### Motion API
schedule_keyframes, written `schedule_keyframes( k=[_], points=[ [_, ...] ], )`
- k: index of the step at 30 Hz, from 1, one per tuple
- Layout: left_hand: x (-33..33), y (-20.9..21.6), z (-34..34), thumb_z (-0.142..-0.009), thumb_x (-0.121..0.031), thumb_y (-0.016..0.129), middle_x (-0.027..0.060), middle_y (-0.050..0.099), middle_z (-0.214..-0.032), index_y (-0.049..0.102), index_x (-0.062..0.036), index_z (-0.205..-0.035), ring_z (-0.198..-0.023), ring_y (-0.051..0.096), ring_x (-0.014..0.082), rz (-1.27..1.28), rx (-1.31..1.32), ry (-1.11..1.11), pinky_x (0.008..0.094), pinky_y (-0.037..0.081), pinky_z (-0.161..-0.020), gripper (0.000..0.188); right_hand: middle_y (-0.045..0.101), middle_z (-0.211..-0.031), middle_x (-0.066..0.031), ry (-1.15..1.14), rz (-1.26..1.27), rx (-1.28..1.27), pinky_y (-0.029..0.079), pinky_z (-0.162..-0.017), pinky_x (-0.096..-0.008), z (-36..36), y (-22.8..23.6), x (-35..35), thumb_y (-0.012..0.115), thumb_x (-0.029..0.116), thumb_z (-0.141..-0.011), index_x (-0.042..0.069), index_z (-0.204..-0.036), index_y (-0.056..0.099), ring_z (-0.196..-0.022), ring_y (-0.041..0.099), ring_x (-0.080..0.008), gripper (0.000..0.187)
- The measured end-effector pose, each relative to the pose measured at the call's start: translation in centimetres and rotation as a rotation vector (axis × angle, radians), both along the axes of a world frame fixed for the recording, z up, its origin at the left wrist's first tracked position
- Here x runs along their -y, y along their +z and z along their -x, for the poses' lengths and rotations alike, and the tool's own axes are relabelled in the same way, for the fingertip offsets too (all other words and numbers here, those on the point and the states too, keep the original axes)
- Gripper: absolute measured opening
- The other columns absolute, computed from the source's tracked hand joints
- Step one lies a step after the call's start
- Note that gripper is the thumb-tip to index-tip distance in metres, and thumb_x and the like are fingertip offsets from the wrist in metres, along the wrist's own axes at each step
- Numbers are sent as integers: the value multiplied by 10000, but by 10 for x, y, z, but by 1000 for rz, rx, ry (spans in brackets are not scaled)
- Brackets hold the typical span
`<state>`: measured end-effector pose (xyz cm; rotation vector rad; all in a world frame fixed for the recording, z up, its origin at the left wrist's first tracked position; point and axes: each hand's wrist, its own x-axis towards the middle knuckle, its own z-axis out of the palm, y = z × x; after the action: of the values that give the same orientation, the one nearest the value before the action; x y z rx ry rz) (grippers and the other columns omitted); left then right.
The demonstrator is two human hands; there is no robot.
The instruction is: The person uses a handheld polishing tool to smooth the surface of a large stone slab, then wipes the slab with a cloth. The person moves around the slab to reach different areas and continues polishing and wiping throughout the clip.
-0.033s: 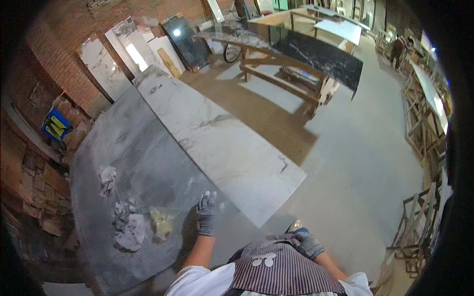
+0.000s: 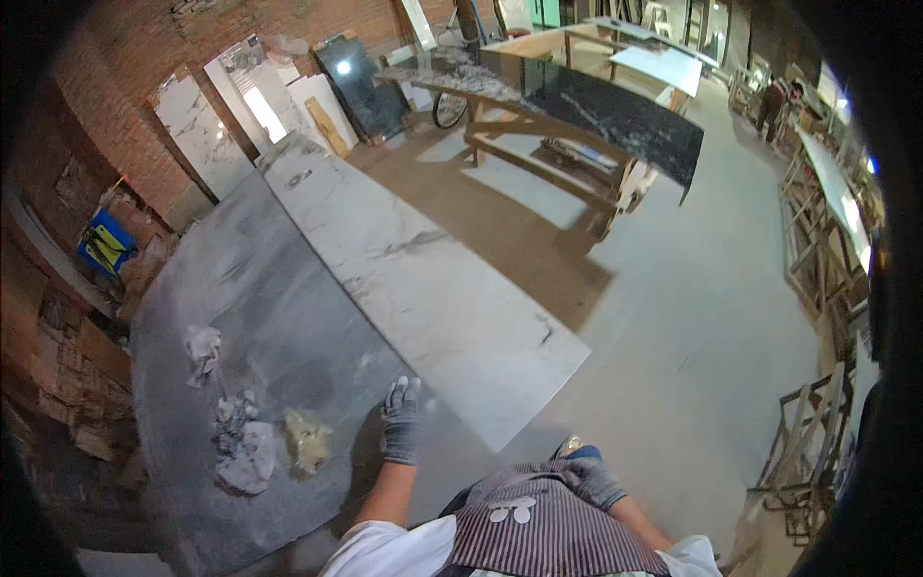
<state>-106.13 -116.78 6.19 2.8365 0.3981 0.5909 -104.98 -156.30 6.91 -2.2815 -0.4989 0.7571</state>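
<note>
My left hand [image 2: 400,423], in a grey knit glove with paler fingertips, is stretched out over the near right part of the dark grey table [image 2: 279,317]. It holds nothing; I cannot tell whether it touches the tabletop. Just beyond its fingers runs the long edge of a white grey-veined marble-look slab [image 2: 433,279], whose near end juts out over the floor. My right hand [image 2: 593,483], gloved too, is against the striped apron [image 2: 558,524] at my front, its fingers mostly hidden. Past it a foot [image 2: 569,446] shows.
Crumpled white rags [image 2: 248,457] and a yellowish crumpled piece [image 2: 308,442] lie on the dark table. Farther off, a black slab [image 2: 615,111] rests on a wooden trestle [image 2: 548,173]. More slabs [image 2: 202,135] lean against brick. Wooden racks [image 2: 803,433] stand right; a person [image 2: 774,101] is far off.
The view has shifted a little, so the slab and table sit slightly farther left. Both hands keep nearly the same place and pose.
</note>
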Motion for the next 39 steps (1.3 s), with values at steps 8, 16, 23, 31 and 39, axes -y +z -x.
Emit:
schedule_keyframes(
  k=[8, 16, 23, 31, 39],
  points=[
    [69, -4, -115, -848, -266, 680, 210, 572, -1276, 580, -62, -1280, -1187, 529, 391, 13, 70, -109, 501, 403, -1028, 489, 700, -941, -163, -45, 9, -106, 527, -822, -402, -103, -66, 83, 630, 209, -898, 61, -1076, 687, -897, 675, -314, 239],
    [187, 2, -286, -910, -286, 567, 178, 652, -1074, 634, -67, -1063, -987, 615, 370, 93, -464, -15, 476, 485, -861, 276, 696, -901, -65, -61, -188, -398, 499, -723, -296, -306, -64, 181, 619, 258, -934, 74, -1042, 680, -765, 619, -163, 222],
    [229, 21, -310, -922, -297, 575, 150, 659, -917, 645, -90, -961, -852, 626, 374, 334, -103, 149, 479, 496, -773, 222, 713, -901, -79, 288, -114, -105, 522, -699, -352, -493, -104, 181, 615, 259, -945, 86, -1004, 699, -751, 609, -171, 202],
    [176, 33, -320, -893, -302, 618, 176, 659, -851, 664, -80, -874, -780, 635, 389, 515, 210, 680, 493, 501, -676, 228, 698, -970, -103, 509, -151, -422, 537, -783, -301, -604, -20, -22, 613, 145, -951, -24, -1184, 597, -875, 663, -168, 289],
    [107, 40, -343, -872, -313, 640, 163, 675, -891, 684, -67, -931, -824, 645, 369, 504, 341, 810, 470, 517, -728, 257, 687, -966, -138, 678, -213, -484, 534, -733, -312, -697, 3, -217, 639, 127, -936, -8, -1251, 552, -839, 654, -184, 353]
  ],
)
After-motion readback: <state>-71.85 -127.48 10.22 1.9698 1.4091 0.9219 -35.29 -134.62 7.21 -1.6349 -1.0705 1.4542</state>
